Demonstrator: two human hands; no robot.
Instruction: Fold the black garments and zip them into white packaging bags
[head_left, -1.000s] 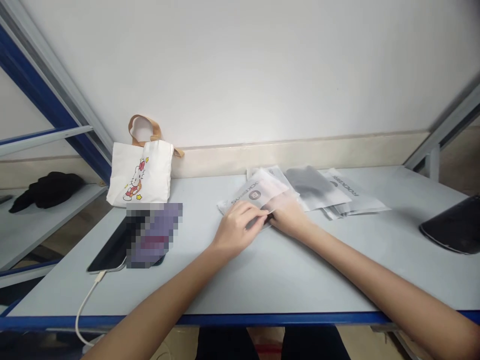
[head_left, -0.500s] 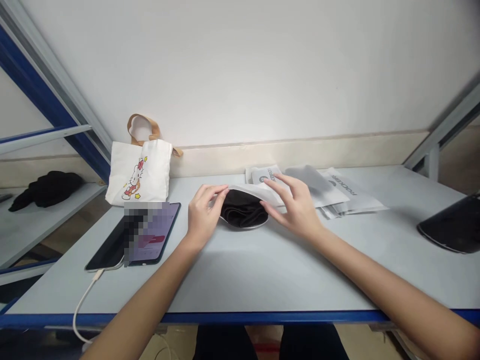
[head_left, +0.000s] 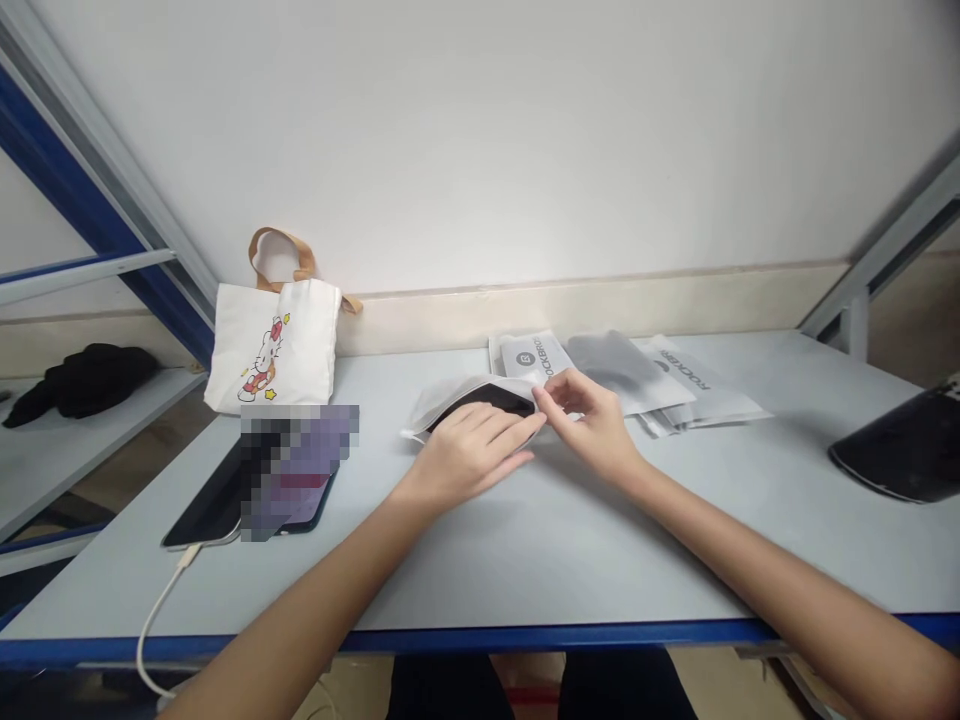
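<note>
A white frosted plastic bag (head_left: 450, 398) lies on the grey table (head_left: 525, 540), its mouth held open with a black cloth item (head_left: 487, 399) inside. My left hand (head_left: 469, 452) lies flat, fingers stretched, on the black item at the bag's mouth. My right hand (head_left: 592, 420) pinches the upper edge of the bag at its right side, fingers closed on the plastic.
A stack of packed printed bags (head_left: 637, 375) lies behind my right hand. A white tote bag with a cartoon print (head_left: 274, 345) stands back left. A phone with a white cable (head_left: 247, 490) lies left. A black object (head_left: 900, 455) sits at the right edge; black cloth (head_left: 82, 378) on a side shelf.
The bag was first flat under both hands, then opened showing the black item. Now my left hand has moved right onto the item and my right hand pinches the bag's edge.
</note>
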